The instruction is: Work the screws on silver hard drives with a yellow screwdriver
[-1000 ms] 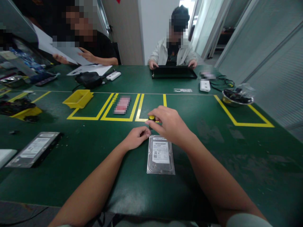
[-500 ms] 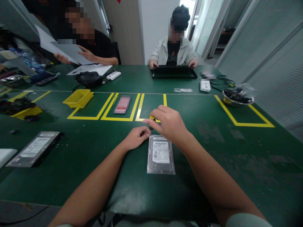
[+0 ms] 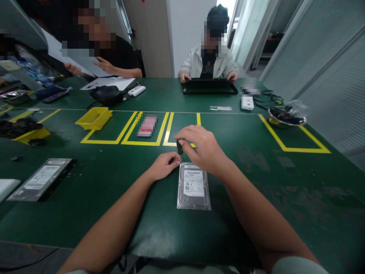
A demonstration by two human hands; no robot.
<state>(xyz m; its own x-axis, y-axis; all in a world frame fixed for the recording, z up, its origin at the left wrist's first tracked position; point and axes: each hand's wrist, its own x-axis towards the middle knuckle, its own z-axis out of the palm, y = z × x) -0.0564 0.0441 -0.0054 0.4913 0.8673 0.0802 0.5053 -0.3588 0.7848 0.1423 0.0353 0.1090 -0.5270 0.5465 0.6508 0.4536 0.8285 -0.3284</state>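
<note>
Hard drive point(image 3: 194, 188) lies label up on the green worktop point(image 3: 159, 232), between the forearms point(image 3: 259, 209); at its far-left corner the left hand point(image 3: 164, 166) rests with fingers curled, contents not discernible, and the right hand point(image 3: 202, 144), arched over the far end, pinches a dark-handled tool point(image 3: 179, 147). Beyond, yellow tape outlines point(image 3: 143, 144) mark the surface, and green worktop spreads from the right forearm to the right edge beside a partition point(image 3: 322, 87). At the far edge, a person point(image 3: 193, 59) holds a black rectangular object point(image 3: 210, 92).

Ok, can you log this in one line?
right grip: holds dark-handled tool | left grip: near hard drive, far-left corner | white label: facing up
</note>
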